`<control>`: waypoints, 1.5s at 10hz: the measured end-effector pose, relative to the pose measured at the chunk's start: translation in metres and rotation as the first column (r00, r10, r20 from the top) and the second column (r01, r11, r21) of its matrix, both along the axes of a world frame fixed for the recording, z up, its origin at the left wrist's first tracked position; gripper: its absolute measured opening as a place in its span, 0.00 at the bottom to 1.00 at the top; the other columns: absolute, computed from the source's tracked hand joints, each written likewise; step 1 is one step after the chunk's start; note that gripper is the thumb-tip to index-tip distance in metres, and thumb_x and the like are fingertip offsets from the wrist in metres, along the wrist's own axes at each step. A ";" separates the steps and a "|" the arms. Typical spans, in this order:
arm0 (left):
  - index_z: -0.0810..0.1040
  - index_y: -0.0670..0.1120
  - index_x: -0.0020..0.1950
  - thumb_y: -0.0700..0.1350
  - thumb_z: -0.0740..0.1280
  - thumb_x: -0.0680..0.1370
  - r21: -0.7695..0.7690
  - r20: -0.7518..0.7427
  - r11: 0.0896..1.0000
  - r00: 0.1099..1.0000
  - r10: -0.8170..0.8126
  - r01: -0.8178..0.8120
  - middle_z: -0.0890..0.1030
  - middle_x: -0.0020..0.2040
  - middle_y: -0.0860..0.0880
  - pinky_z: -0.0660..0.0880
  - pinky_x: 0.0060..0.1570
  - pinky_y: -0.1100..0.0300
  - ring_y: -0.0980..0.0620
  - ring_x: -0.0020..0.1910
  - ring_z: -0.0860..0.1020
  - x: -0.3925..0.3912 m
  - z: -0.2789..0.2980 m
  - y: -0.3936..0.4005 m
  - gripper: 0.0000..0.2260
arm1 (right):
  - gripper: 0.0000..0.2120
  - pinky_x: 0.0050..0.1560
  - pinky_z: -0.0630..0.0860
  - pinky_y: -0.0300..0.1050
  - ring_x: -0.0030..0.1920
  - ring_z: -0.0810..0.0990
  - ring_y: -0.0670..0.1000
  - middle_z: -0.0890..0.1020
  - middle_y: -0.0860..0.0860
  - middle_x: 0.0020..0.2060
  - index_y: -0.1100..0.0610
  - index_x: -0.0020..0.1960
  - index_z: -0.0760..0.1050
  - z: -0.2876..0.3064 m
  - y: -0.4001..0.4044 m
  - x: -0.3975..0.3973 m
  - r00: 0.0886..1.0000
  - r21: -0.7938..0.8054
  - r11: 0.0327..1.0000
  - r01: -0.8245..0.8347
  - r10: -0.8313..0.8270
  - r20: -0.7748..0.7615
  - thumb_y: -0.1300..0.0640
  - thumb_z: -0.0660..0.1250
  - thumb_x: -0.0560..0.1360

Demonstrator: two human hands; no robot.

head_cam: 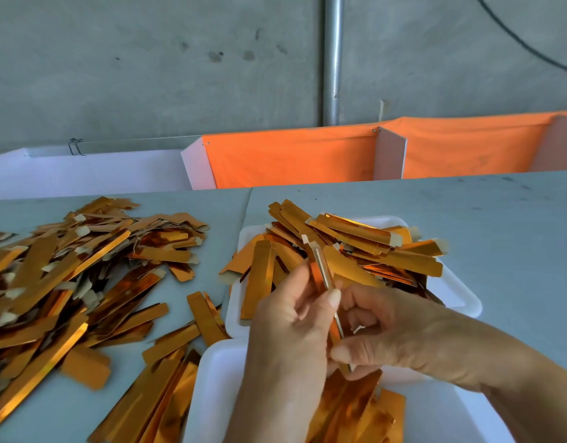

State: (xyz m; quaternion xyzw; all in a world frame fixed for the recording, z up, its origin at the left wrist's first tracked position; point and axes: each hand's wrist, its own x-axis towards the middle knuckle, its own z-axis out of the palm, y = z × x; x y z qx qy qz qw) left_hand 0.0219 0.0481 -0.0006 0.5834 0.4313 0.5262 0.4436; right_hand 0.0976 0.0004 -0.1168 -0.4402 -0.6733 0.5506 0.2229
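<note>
Both hands meet in front of me, above the edge of a white tray. My left hand comes up from below with its fingers curled and its thumb pressed against the gold strip. My right hand reaches in from the right, wrist bent, pinching the strip's lower end between thumb and curled fingers. The strip stands nearly upright between them, its top leaning away and leftward. Beyond the hands, the far tray is piled with similar strips; beneath them the near tray holds more. Left of the hands a loose heap covers the tabletop.
</note>
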 end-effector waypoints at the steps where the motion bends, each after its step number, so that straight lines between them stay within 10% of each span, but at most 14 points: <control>1: 0.81 0.65 0.48 0.41 0.62 0.80 -0.075 0.019 0.995 0.998 -0.068 0.069 0.84 0.46 0.58 0.77 0.44 0.67 0.60 0.48 0.82 -0.006 0.000 0.001 0.17 | 0.22 0.43 0.79 0.38 0.46 0.84 0.48 0.85 0.48 0.45 0.55 0.51 0.76 0.112 0.042 0.073 0.970 0.077 0.968 0.237 -0.241 0.041 0.41 0.71 0.66; 4: 0.75 0.57 0.55 0.46 0.53 0.83 -0.132 -0.182 0.978 0.966 -0.185 0.162 0.83 0.47 0.53 0.78 0.42 0.66 0.60 0.43 0.82 0.005 0.000 -0.008 0.12 | 0.14 0.29 0.70 0.35 0.32 0.74 0.46 0.77 0.52 0.31 0.55 0.46 0.81 0.136 0.067 0.096 0.916 0.246 0.911 0.332 -0.249 -0.314 0.46 0.67 0.69; 5: 0.59 0.62 0.73 0.56 0.54 0.80 0.008 -0.481 1.000 0.877 -0.009 0.015 0.73 0.66 0.60 0.70 0.59 0.69 0.66 0.60 0.72 0.010 0.003 -0.010 0.21 | 0.08 0.28 0.70 0.34 0.29 0.73 0.47 0.78 0.52 0.30 0.56 0.39 0.81 0.136 0.067 0.092 0.908 0.206 0.913 0.353 -0.281 -0.310 0.51 0.68 0.68; 6: 0.56 0.65 0.71 0.62 0.62 0.74 0.182 -0.581 0.982 0.799 0.154 -0.057 0.69 0.63 0.66 0.69 0.61 0.65 0.65 0.61 0.68 0.011 0.004 -0.013 0.28 | 0.06 0.29 0.71 0.34 0.29 0.74 0.47 0.79 0.53 0.30 0.57 0.38 0.80 0.138 0.066 0.092 0.891 0.214 0.889 0.404 -0.329 -0.314 0.56 0.68 0.70; 10: 0.71 0.62 0.52 0.54 0.70 0.73 0.248 -0.514 0.960 0.822 0.246 -0.132 0.76 0.42 0.64 0.70 0.44 0.75 0.68 0.47 0.72 0.007 -0.001 -0.009 0.11 | 0.04 0.33 0.77 0.39 0.31 0.81 0.52 0.81 0.52 0.33 0.52 0.38 0.74 0.146 0.060 0.090 0.910 0.352 0.849 0.395 -0.309 -0.276 0.56 0.69 0.71; 12: 0.65 0.65 0.69 0.54 0.67 0.76 0.312 -0.548 0.944 0.792 0.268 -0.104 0.74 0.57 0.67 0.70 0.56 0.71 0.66 0.56 0.72 0.007 -0.002 -0.010 0.23 | 0.10 0.34 0.77 0.39 0.32 0.79 0.48 0.79 0.48 0.39 0.47 0.39 0.81 0.149 0.057 0.091 0.940 0.480 0.811 0.334 -0.324 -0.106 0.43 0.69 0.61; 15: 0.74 0.60 0.62 0.50 0.68 0.76 0.278 -0.540 0.959 0.819 0.197 -0.048 0.77 0.47 0.64 0.70 0.47 0.77 0.68 0.51 0.73 0.006 -0.003 -0.005 0.15 | 0.08 0.28 0.70 0.33 0.25 0.72 0.45 0.74 0.51 0.23 0.51 0.39 0.83 0.143 0.063 0.091 0.936 0.305 0.886 0.349 -0.311 -0.167 0.63 0.70 0.72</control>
